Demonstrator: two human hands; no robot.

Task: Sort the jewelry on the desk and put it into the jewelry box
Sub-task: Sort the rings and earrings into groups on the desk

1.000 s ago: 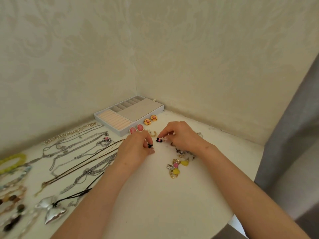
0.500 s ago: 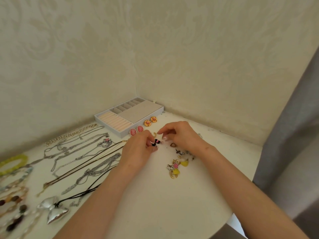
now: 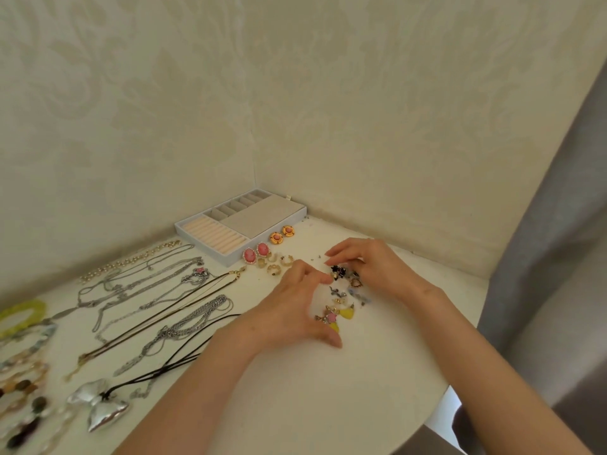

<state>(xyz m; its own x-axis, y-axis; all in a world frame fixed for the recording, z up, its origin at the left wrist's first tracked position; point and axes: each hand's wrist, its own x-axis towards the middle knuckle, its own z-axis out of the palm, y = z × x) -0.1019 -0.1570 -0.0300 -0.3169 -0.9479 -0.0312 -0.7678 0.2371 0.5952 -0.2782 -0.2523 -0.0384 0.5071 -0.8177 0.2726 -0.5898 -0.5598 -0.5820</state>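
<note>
1. Just right of the frame's centre we see a small mixed pile (image 3: 345, 290) of charms and earrings, dark, gold and yellow, lying on the pale surface (image 3: 295, 405).
2. The right hand (image 3: 374, 264) arches over the pile's far edge, its fingers (image 3: 345, 254) curled down onto small dark pieces. We cannot tell whether they pinch one.
3. The left hand (image 3: 292, 310) sits at the pile's left side, thumb spread well apart from the fingers (image 3: 308, 270), whose tips touch the pile's edge.
4. Above and left of centre, in the wall corner, stands the lidless jewelry box (image 3: 262, 215). Its cream ring rolls and grey compartments look bare, as far as we can see.
5. Just beside the box's front lie pink oval earrings (image 3: 256, 254), orange round earrings (image 3: 282, 234) and gold ear cuffs (image 3: 274, 269), each kind grouped.
6. Further left, necklaces (image 3: 203, 311) lie in rows, with a silver bow pendant (image 3: 98, 408) at lower left and a yellow-green bracelet (image 3: 31, 306) at the left edge.
7. We judge sorting well along, this pile being the last mixed lot. Filling the box remains entirely undone.
</note>
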